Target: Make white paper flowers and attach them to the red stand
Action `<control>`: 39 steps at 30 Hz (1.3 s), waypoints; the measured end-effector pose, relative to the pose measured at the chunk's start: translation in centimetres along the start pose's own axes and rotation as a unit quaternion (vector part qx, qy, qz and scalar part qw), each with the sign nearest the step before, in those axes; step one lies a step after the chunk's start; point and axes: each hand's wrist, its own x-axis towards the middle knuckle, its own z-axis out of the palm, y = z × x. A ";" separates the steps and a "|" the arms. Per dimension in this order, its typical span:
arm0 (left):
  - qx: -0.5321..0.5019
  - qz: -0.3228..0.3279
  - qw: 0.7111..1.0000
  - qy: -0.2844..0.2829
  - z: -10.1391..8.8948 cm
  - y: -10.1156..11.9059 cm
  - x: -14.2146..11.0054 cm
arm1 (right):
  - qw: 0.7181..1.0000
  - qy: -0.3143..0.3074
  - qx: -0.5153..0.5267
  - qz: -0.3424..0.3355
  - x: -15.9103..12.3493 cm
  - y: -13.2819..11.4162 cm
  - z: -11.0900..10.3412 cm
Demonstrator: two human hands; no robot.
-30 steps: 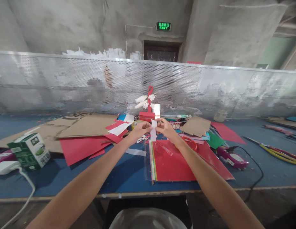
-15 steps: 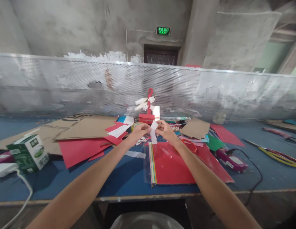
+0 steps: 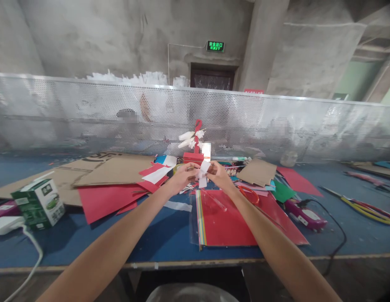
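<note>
Left hand [image 3: 183,176]: fingers curled, pinching the white paper strip [image 3: 204,168] from its left side
Right hand [image 3: 219,175]: fingertips closed on the same strip from its right side
White paper strip: between the two hands, raised above the middle of the blue table [image 3: 157,245], one end up and one down; the crease or fold at its centre is too small to make out
Loose white strip [image 3: 180,206]: flat on the table, near the left edge of the red paper pack [image 3: 229,228]
Red paper pack: below the right forearm, with striped coloured edges along its left side
Red-handled scissors [image 3: 252,195]: at the pack's far edge, just right of the right forearm
Far side: red stand [image 3: 198,125] with white flowers [image 3: 186,136], upright in front of the perforated metal screen [image 3: 261,126]
Left side: brown cardboard [image 3: 116,170] overlapping red sheets [image 3: 108,203]; a green-and-white carton [image 3: 40,205] stands nearer
Right side: cardboard piece [image 3: 257,171], green paper [image 3: 283,188], purple device [image 3: 308,216] with a black cable; farther right, yellow-handled cutters [image 3: 361,206]
Wall: green exit sign [image 3: 215,46] above a dark doorway [image 3: 212,79]
</note>
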 end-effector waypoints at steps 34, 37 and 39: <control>0.591 -0.217 0.681 -0.373 -5.4 4.1 -1.1 | 0.997 0.045 -0.050 0.025 0.2 0.8 -1.3; 0.619 -0.215 0.659 -0.369 -5.3 4.4 -1.3 | 0.997 0.045 -0.052 0.025 0.2 0.6 -1.3; 0.633 -0.212 0.648 -0.368 -5.2 4.6 -1.3 | 0.997 0.044 -0.053 0.022 0.2 0.6 -1.3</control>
